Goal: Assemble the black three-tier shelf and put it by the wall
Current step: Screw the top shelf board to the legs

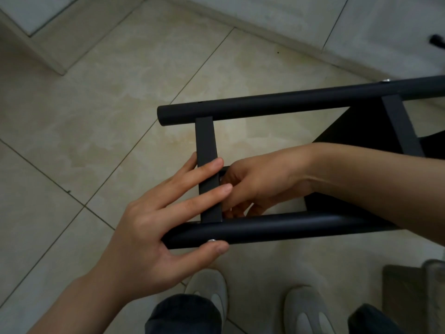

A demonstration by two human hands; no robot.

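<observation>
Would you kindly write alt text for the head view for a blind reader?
A person's left hand steadies a black shelf frame over a tiled floor, fingers across its crossbar, while the right hand curls in beside that bar.

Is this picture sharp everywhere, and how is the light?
Head view: light dim and soft, faint sheen along the near tube; the shelf inside is black without detail; the black object at top right and grey things at lower right are blurred.
</observation>
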